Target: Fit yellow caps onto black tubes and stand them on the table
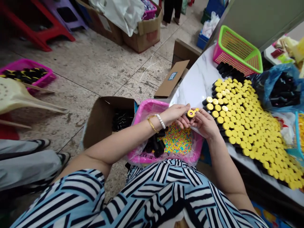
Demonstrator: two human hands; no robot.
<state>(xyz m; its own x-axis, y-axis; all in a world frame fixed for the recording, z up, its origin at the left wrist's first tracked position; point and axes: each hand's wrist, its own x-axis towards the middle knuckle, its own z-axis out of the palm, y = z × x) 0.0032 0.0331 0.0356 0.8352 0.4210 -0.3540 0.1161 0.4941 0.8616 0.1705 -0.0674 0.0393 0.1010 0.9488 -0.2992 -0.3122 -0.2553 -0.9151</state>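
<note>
In my left hand (179,114) is a small black tube with a yellow top (190,113), its round opening facing up. My right hand (205,123) is closed at the tube's right side, fingers on the small yellow flip lid (196,110). Below both hands sits a pink basin (147,109) lined with clear plastic. Tiny multicoloured beads (177,139) fill its right part, and several black tubes (158,145) lie at its left. Beside my right hand, many black tubes with yellow caps (247,126) stand packed in rows on the white tabletop (193,82).
A pink-and-green basket (237,50) and a blue bag of black tubes (285,88) stand on the table. Left of the basin is a cardboard box (99,120) holding black pieces. A magenta tray (45,76), stools and cartons (142,36) occupy the floor. Other people's legs show.
</note>
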